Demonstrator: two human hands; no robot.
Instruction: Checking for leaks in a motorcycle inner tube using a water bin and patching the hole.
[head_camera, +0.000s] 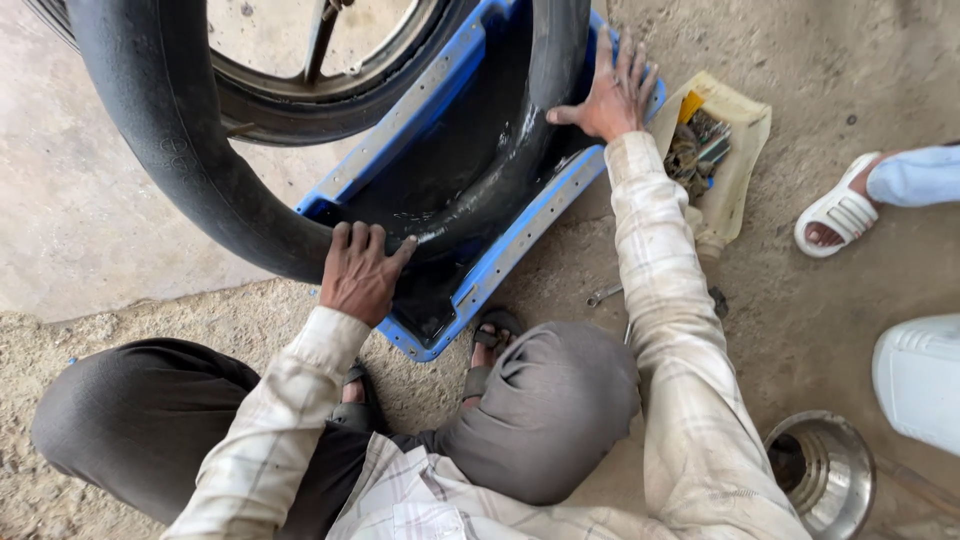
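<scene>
Rubber dominates the view: a large black tyre (180, 150), mounted on its dark wheel rim (300, 100), stands upright with its lowest part dipped into a blue trough (520, 235) that lies on the concrete floor (90, 210). Dark water sits in the trough, and the tyre's wet tread glistens where it meets it. The person squats close over the trough, knees wide, sandalled feet just at its near end.

Both hands rest on the tyre. The left hand (360, 272) is curled over the tread at the near side, fingers folded down onto the rubber in a loose grip. The right hand (610, 95) lies flat and spread wide on the far part of the tyre, just beside the trough's right wall, pressing rather than clasping.

Judging from this, the step in hand looks like turning the tyre through the water, section by section. A further move would call for both hands to roll the tread evenly while keeping the wheel upright inside the narrow trough.

To the right lies a pale tray of small tools (715, 150), a spanner (603, 294) on the floor, a metal pot (825, 475), and another person's white sandal (838, 210).
</scene>
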